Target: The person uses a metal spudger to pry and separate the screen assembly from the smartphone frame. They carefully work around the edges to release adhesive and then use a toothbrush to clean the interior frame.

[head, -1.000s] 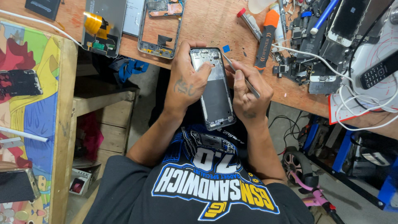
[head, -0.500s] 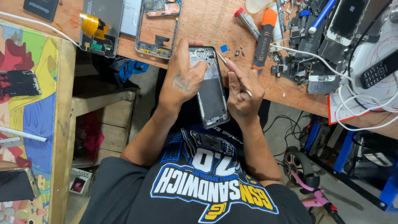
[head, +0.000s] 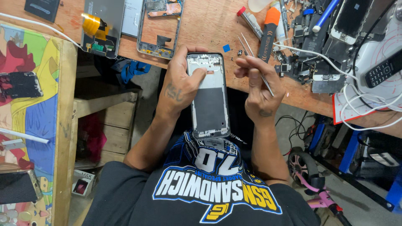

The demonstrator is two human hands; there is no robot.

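Note:
My left hand [head: 181, 86] grips an opened phone frame [head: 208, 98], back side up, with the thumb pressed on its upper part. The frame's lower end rests against my dark shirt. My right hand [head: 256, 90] sits just right of the phone and pinches thin metal tweezers [head: 252, 59], whose tips point up and away over the wooden bench [head: 209, 25]. A small blue square piece [head: 226, 48] and a tiny dark part [head: 240, 52] lie on the bench just beyond the phone.
Another stripped phone frame [head: 160, 26] and a panel with a yellow flex [head: 100, 31] lie at the bench's back left. An orange-capped opening tool [head: 268, 35], a red-tipped tube [head: 250, 21], several phone parts, a white cable [head: 360, 104] and a keypad phone [head: 383, 69] crowd the right.
My right hand has pulled away from the phone's top edge to the right, lifting the tweezers off it. The left thumb has moved onto the frame's upper part.

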